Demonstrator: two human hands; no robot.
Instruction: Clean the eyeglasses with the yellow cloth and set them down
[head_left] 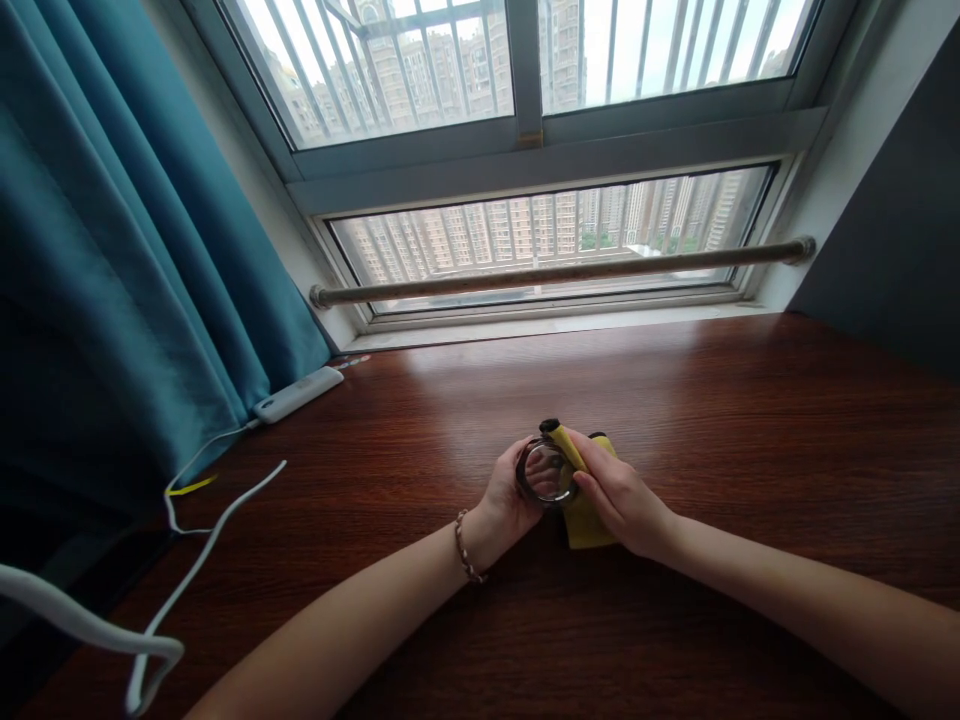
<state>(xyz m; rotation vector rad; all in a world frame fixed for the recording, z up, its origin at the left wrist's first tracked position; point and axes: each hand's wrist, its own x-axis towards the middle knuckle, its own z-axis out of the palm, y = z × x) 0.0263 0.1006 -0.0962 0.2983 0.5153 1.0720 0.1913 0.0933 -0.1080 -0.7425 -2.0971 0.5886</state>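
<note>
Dark wooden desk (750,420) under window, left hand (504,500) cupping round glass-faced object (545,471), right hand (621,497) fingers pinching yellow cloth (586,522) against its rim, white cable (202,545) at left

The right hand (619,495) covers most of the yellow cloth (589,520). The left hand (506,500) hides the round object's (545,470) near-left rim. Both forearms and the white cable (112,640) run off the near edge.

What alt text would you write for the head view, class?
Two hands meet over a wooden desk: the left hand holds a round glass object, the right hand presses a yellow cloth on it. Window behind, teal curtain left.
</note>
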